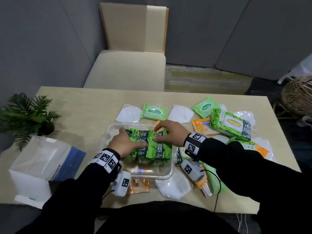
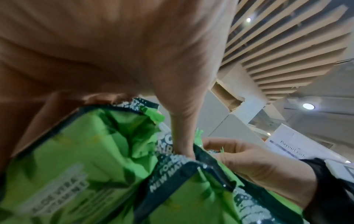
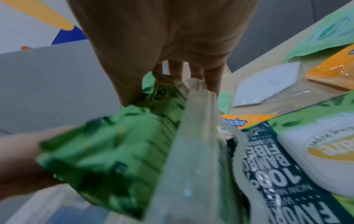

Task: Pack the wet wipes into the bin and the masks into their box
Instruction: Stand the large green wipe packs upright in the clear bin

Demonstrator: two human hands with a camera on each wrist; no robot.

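Note:
A clear plastic bin (image 1: 106, 141) sits mid-table with three green wet-wipe packs (image 1: 149, 147) standing on edge inside. My left hand (image 1: 124, 141) grips the leftmost pack (image 2: 76, 159), its thumb (image 2: 182, 142) wedged between two packs. My right hand (image 1: 166, 130) pinches the top of the right pack (image 3: 114, 144) against the bin wall (image 3: 191, 136). White masks in clear wrappers (image 1: 129, 114) (image 1: 181, 114) (image 1: 172, 184) lie around the bin. The white and blue mask box (image 1: 42, 162) stands open at the left.
Loose on the table are small green wipe packs (image 1: 154, 112) (image 1: 206, 107), a large green pack (image 1: 231, 124) and orange packs (image 1: 202, 125) (image 1: 140, 184). A potted plant (image 1: 28, 115) is at the far left and a chair (image 1: 128, 68) behind the table.

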